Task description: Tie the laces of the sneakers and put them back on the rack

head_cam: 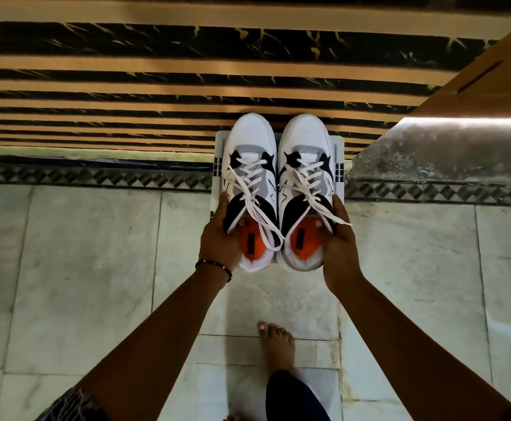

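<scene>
Two white, grey and black sneakers with orange insoles stand side by side, toes pointing away from me. My left hand (pixel 221 238) grips the left sneaker (pixel 249 165) at its outer side, thumb inside the collar. My right hand (pixel 336 238) grips the right sneaker (pixel 304 159) the same way. The white laces (pixel 257 205) hang loose and untied across both shoes. Under the pair shows a white and grey rack (pixel 339 165); only its edges are visible, and I cannot tell whether the soles touch it.
A staircase (pixel 157 86) with tan treads and black marble risers drops away ahead. A wooden panel and a grey ledge (pixel 448 153) stand at the right. The floor is pale marble tile with a patterned border (pixel 96 177). My bare foot (pixel 277 344) stands below the shoes.
</scene>
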`<control>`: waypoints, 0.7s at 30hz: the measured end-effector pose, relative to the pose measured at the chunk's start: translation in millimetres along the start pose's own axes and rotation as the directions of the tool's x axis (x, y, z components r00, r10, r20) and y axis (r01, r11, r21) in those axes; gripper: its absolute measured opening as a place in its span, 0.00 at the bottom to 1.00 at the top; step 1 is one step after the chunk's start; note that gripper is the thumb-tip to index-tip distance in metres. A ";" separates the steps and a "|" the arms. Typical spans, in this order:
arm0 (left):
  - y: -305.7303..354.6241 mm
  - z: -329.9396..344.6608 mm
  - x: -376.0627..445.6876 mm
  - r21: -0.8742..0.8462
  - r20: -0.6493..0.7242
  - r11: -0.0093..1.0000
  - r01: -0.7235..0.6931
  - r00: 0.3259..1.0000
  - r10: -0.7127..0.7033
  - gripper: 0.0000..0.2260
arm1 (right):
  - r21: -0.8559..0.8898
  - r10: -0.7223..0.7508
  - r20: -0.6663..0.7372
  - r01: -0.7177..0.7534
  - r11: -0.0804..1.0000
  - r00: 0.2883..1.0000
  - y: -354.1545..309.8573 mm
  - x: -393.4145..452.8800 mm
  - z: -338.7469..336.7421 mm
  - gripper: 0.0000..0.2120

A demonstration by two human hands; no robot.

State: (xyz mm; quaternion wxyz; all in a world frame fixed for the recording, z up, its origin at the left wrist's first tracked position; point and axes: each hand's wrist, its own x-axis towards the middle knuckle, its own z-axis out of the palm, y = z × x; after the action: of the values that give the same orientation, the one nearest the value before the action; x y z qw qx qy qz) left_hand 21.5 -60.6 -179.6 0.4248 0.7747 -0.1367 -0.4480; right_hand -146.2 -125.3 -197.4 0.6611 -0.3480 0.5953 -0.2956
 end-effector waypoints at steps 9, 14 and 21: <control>0.2 6.8 7.9 -0.044 -0.014 0.997 -0.057 0.998 0.056 0.25 | 0.178 0.031 -0.053 -0.021 0.984 0.998 0.5 3.7 4.9 0.19; 5.3 0.5 5.7 0.107 0.066 0.991 -0.075 0.995 0.069 0.28 | 0.093 0.005 -0.048 0.000 0.996 0.999 -2.3 0.6 5.9 0.22; 1.7 -13.6 -22.6 0.219 0.091 0.964 -0.150 0.987 0.133 0.24 | -0.182 -0.027 0.035 0.033 0.983 0.999 -21.4 -27.9 -2.2 0.21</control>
State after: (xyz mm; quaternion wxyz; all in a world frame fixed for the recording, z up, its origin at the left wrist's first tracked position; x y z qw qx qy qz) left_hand 20.1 -40.9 -162.0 0.3596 0.7886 -0.2574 -0.4272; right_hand -151.2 -115.5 -163.9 0.6315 -0.4206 0.6038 -0.2443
